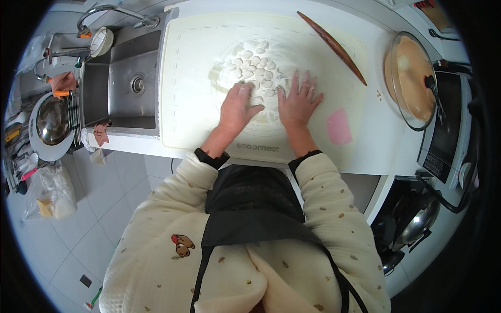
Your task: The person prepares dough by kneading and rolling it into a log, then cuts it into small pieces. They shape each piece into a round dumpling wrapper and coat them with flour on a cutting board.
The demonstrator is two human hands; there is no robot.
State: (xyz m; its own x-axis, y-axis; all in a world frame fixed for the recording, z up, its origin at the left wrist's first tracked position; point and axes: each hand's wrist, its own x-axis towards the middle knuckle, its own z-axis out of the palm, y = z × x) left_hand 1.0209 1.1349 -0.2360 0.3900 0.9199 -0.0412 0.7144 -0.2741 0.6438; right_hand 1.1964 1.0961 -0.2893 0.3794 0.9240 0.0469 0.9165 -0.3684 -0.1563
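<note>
Several small white dough pieces [270, 65], dusted with flour, lie in a loose cluster on a pale pastry mat [188, 104]. My left hand [236, 108] rests palm down at the near left side of the cluster, its fingertips against the nearest pieces and its thumb held out to the right. It looks open; what lies beneath its palm is hidden. To the right, my right hand [297, 103] is spread flat on the floury mat, fingers apart and thumb close to the dough. Flour coats the fingers of both hands.
A dark wooden rolling pin [334, 46] lies slanted at the mat's far right. Nearer is a pink dough scraper [340, 127]. A steel sink [133, 107] adjoins the mat on the left. At the right stands a large bowl under a glass lid [412, 78].
</note>
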